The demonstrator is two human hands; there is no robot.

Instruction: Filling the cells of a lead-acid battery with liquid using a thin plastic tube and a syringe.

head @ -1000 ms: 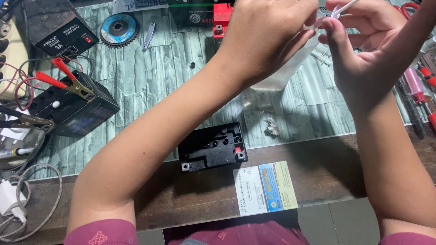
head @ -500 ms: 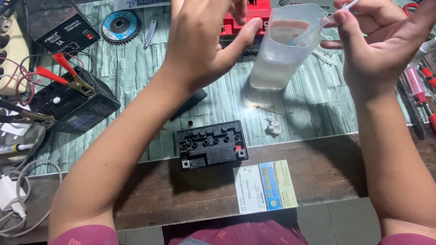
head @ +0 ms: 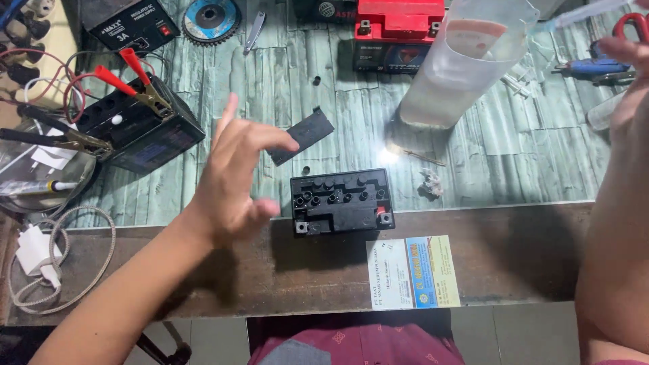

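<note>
Small black battery [head: 342,201]: at desk [head: 203,270] front edge, centre, caps showing. Left hand [head: 233,179]: just left of it, fingers spread, holding nothing. Right hand [head: 625,67]: far right edge, apparently pinching a clear syringe [head: 574,15], grip unclear. Blue-yellow cards [head: 412,272]: front edge. Red battery [head: 399,27]: rear edge.

We see a small battery [head: 342,201] of matt black plastic, its top ribbed and dusty. Beside it lies a flat strip [head: 302,136] of the same dull black plastic. The jug [head: 466,64] is cloudy, translucent plastic, smooth-walled. Behind it, a second battery [head: 399,23] has a glossy red plastic lid. The tabletop [head: 507,169] wears a smooth greenish sheet printed like weathered planks, with a glare spot; its front edge is dark, worn wood. Two glossy paper cards [head: 412,272] rest there. The clamps [head: 145,91] show brassy metal with red plastic grips.
</note>
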